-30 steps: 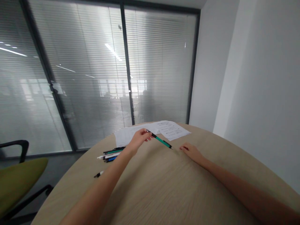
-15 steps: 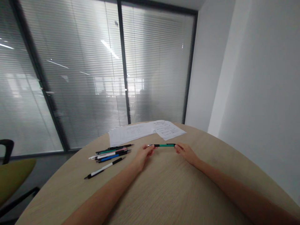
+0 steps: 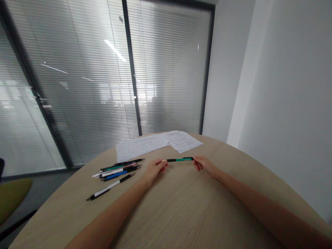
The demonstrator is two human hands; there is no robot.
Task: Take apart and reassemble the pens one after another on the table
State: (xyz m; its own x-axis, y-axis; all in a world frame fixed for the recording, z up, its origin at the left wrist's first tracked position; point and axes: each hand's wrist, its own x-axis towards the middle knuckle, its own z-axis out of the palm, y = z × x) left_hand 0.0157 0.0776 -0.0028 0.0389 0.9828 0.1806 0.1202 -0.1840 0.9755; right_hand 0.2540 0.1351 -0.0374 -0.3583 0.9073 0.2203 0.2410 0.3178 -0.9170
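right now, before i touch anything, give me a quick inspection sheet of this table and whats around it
surface: round light wood table, grain visible
job's things: green and black pen, held roughly level between both hands
clutter: loose bunch of pens left of the hands, black and white pen lying apart from the bunch, printed papers near the far edge of the table
grippers: left hand and right hand, both bare, each pinching one end of the pen
cables: nothing seen
surroundings: glass partition with slatted blinds ahead, white wall on the right, olive chair seat at the left
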